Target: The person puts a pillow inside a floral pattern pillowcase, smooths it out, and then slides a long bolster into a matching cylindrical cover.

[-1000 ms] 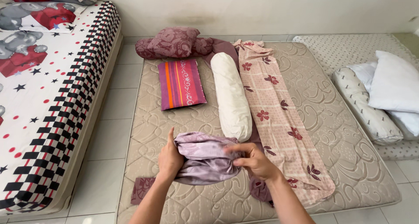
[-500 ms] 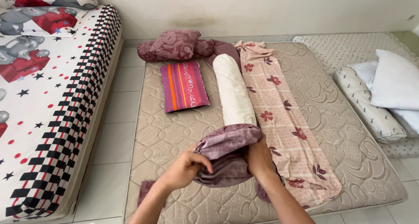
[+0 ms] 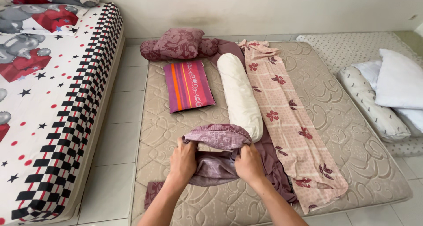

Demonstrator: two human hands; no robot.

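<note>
- The left hand (image 3: 183, 160) grips the left side of a bunched mauve bolster cover (image 3: 216, 153); its fingers are closed on the cloth, with the thumb side up.
- The right hand (image 3: 249, 163) grips the right side of the same cover, and its fingers are also closed on the fabric.
- Between the two hands the cover is gathered into a thick roll, and its opening is stretched between them. The upper edge shows a lighter pattern, the lower part is darker and plain.
- The cover lies on the beige quilted mattress (image 3: 348, 120), at the near end of it, just in front of the person.
- Just beyond the fingers, touching the upper edge of the cover, is the near end of a long cream bolster (image 3: 240, 94). It lies lengthwise, pointing away from the hands.
- Right of the fingers a long pink cloth with red flowers (image 3: 291, 120) is spread flat beside the bolster.
- Beyond the left fingers, well apart, lies a flat striped pillow (image 3: 188, 86) in magenta and orange.
- Farther away, at the head of the mattress, is a maroon patterned pillow (image 3: 178, 43).
- Far to the left of the hands stands a bed with a checkered and star-printed sheet (image 3: 48, 102).
- Far to the right, white pillows (image 3: 398, 80) lie on another mattress with a dotted cover.
</note>
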